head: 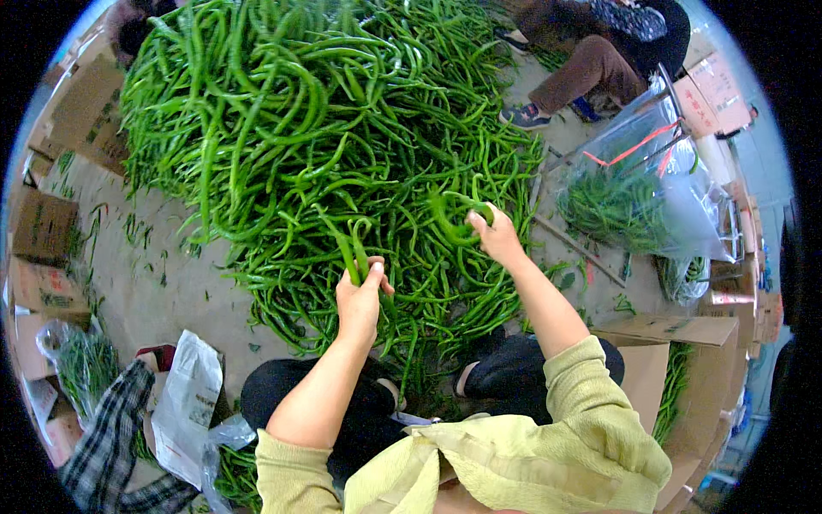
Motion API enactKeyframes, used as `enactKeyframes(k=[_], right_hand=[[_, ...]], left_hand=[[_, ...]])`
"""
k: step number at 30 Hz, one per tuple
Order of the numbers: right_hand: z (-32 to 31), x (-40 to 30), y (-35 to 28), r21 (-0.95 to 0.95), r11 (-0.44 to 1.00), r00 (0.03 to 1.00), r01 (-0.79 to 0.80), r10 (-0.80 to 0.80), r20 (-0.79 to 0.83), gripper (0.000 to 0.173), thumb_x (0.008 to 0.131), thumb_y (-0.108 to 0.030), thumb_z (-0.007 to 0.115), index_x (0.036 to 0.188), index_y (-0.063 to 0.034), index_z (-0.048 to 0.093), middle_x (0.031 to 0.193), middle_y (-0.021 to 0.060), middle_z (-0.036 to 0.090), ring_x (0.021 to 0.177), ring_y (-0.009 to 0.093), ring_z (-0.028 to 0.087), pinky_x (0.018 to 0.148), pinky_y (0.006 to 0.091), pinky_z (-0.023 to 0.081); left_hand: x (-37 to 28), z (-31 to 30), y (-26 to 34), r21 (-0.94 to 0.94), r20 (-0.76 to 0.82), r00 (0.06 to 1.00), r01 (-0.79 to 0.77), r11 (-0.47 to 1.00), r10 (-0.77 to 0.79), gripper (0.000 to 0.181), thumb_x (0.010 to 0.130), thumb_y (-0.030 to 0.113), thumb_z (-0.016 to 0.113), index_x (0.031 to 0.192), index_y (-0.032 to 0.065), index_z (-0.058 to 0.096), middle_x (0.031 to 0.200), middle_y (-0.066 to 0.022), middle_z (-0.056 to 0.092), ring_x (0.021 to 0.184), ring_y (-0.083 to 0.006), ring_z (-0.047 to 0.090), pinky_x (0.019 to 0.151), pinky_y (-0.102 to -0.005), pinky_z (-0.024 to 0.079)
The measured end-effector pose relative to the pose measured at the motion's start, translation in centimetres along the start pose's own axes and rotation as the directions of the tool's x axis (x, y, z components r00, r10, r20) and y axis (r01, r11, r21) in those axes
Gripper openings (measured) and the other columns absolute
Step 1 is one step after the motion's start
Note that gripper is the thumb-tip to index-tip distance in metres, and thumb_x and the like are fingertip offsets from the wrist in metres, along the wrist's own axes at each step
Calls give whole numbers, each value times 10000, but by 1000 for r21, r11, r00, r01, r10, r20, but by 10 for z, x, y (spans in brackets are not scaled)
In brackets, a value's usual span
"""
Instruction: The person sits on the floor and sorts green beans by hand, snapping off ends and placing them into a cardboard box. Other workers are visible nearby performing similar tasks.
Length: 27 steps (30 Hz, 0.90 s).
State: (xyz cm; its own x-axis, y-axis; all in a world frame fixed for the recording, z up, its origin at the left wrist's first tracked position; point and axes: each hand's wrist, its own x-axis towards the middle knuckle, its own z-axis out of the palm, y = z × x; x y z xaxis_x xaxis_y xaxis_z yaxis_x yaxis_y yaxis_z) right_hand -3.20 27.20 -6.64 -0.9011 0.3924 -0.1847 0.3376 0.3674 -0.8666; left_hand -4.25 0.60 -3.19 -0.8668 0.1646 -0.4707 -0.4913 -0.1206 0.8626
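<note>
A large heap of long green chili peppers (308, 148) spreads over the floor in front of my knees. My left hand (361, 299) grips a few green peppers (355, 250), their stem ends pointing up and away from me. To the right, over the heap's near right part, my right hand (496, 234) is closed on curved green peppers (453, 218). Those peppers are blurred, and their exact number cannot be told. Both hands are just above the heap, some distance apart.
A cardboard box (697, 379) with peppers stands by my right side. Beyond it, a clear plastic bag (616, 199) of peppers hangs in a metal frame. Another bagged bunch (87, 360) lies left, near a person's plaid-clothed leg (112, 437). Another person's leg (587, 74) is at upper right.
</note>
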Motion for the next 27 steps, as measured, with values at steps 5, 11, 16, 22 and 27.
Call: enactKeyframes(k=[5,11,16,22,27], right_hand=[[-18,-49,-77,-131,988,992,-86,97,82,535,861,-377,576,1251,-23,482,1012,106,638,741,202,636,625,319,490],[-35,-119,-179,23,980,978,197,-198,61,330,892,-383,540,1018,-80,572,882,16,614,600,85,526,488,229,404],[56,-223,-274,120,966,854,228,-258,451,282,890,-308,539,1004,-51,565,853,44,603,600,93,545,453,208,411],[201,-339,-288,190,979,317,-75,-158,935,349,882,-301,585,1078,-15,543,1005,94,598,809,161,606,648,295,519],[212,-351,-261,322,906,222,275,-385,896,504,865,-144,589,1307,1,395,1267,123,461,1077,189,530,859,298,460]], left_hand=[[-3,-14,-10,-51,-120,992,39,998,-45,197,842,218,619,967,67,596,831,-49,596,687,-153,575,616,-320,508],[-31,8,-11,-152,-217,976,-2,988,-31,277,855,182,561,1091,41,524,748,-73,612,556,-158,603,510,-285,498],[-63,30,-66,-640,-124,992,-83,764,4,81,875,109,528,920,43,537,590,-33,507,406,-139,463,378,-293,386],[-120,29,-100,-636,37,998,65,769,-53,136,877,213,582,872,82,543,634,-43,546,510,-153,518,491,-325,439],[-145,6,-72,-620,26,997,69,782,-67,127,857,203,598,808,97,551,569,-19,523,452,-138,495,413,-309,401]])
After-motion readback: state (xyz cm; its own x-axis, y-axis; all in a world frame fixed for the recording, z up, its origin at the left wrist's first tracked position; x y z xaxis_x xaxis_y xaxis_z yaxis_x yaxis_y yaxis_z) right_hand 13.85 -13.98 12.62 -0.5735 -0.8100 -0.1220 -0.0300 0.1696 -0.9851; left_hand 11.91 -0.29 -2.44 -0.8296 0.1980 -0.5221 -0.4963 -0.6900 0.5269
